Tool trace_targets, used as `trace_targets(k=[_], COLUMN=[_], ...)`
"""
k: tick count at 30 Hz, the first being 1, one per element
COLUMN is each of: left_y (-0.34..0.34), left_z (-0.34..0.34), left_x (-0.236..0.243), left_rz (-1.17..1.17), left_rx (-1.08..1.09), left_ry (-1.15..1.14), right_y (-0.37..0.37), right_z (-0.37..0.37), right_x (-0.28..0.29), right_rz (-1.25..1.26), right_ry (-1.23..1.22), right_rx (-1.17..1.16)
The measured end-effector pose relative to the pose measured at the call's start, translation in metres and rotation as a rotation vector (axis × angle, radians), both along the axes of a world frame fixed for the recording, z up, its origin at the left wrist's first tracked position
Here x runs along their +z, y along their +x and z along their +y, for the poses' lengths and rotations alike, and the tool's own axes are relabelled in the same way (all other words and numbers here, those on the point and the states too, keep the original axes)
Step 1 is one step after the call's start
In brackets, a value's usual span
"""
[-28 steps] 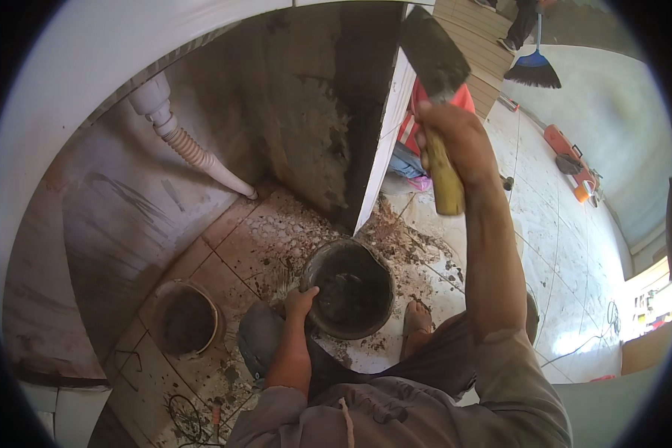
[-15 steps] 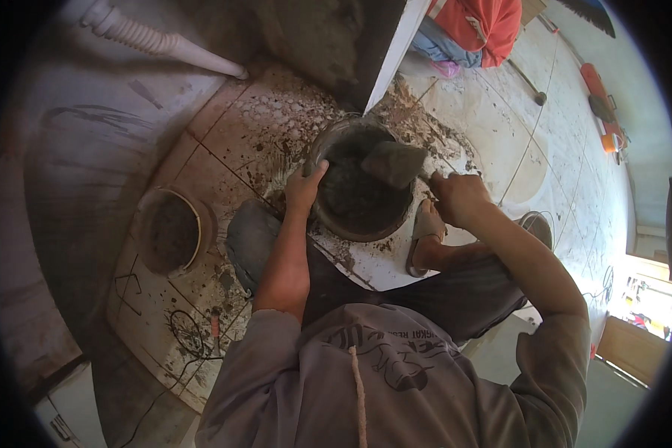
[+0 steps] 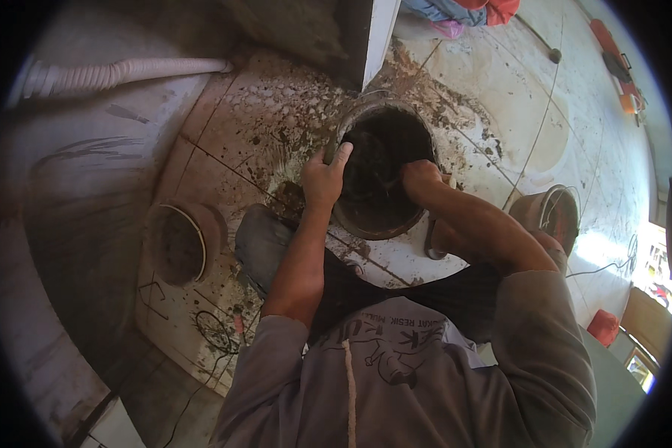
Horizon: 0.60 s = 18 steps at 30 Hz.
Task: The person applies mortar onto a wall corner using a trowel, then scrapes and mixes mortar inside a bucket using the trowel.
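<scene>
Between my knees is a round dark bucket (image 3: pixel 338 134) holding wet grey mortar (image 3: pixel 377 175), tipped slightly towards me. My left hand (image 3: pixel 325 178) is closed on its left rim, with the thumb lying over the edge. Over the right side of the opening, my right hand (image 3: pixel 422 181) is in a fist around the handle of a trowel. The trowel's blade is hidden in the dark mortar.
A second bucket (image 3: pixel 215 243) stands at left and a third (image 3: pixel 564 205) at right. The tiled floor (image 3: pixel 485 67) is splattered with mortar. A ribbed hose (image 3: pixel 138 72), a wall corner (image 3: pixel 379 41) and black cable (image 3: pixel 215 332) are nearby.
My right hand has moved left and into the bucket, taking the trowel blade down out of sight. The bucket tilts more towards me; my left hand stays on its rim.
</scene>
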<state>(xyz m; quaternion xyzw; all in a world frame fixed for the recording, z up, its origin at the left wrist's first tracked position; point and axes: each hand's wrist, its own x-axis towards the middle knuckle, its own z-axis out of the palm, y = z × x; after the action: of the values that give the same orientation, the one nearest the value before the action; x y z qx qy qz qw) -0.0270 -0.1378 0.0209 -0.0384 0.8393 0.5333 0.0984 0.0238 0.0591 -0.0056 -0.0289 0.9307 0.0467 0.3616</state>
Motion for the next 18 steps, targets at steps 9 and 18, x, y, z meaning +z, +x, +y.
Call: trace_targets(k=[9, 18], left_y=[-0.003, -0.005], left_z=[-0.016, -0.023], left_x=[-0.038, -0.012], left_rz=[0.060, -0.148], left_rx=[0.077, 0.065], left_ry=[-0.096, 0.080], right_y=[-0.005, 0.005], right_z=[-0.008, 0.023], right_x=[0.020, 0.034], right_rz=[-0.091, 0.050], right_ry=[-0.245, -0.400], right_rx=[0.021, -0.124])
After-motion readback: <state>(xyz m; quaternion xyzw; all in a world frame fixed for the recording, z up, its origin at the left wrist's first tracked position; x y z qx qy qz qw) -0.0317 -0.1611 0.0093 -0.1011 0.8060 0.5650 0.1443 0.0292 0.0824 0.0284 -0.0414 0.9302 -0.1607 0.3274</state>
